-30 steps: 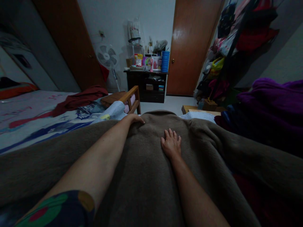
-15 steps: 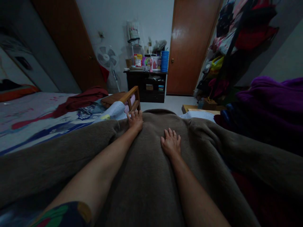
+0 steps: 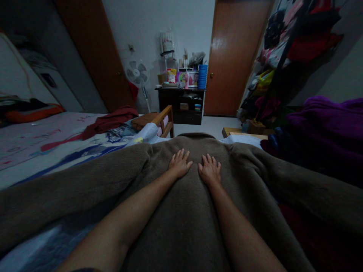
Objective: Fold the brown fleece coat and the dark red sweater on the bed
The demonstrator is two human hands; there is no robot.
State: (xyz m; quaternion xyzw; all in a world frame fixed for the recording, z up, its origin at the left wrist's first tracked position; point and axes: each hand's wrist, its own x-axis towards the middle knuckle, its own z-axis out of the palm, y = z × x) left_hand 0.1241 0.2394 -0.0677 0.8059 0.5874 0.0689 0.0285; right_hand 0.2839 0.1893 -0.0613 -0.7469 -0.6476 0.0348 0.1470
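- Head view: garment, brown, lies spread out in front of the person, collar edge at the far end, sleeves extended to left and right.
- Left hand: flat, palm down on the upper part of the garment, fingers spread.
- Right hand: flat, palm down beside the left hand, fingers slightly spread; a narrow gap separates the two.
- Left sleeve: runs along the near edge of the bed.
- Red cloth: lies crumpled on the bed.
- Purple cloth: piled beyond the right sleeve.
- Fan: stands left of the cabinet.
- Door: closed, right of the cabinet.
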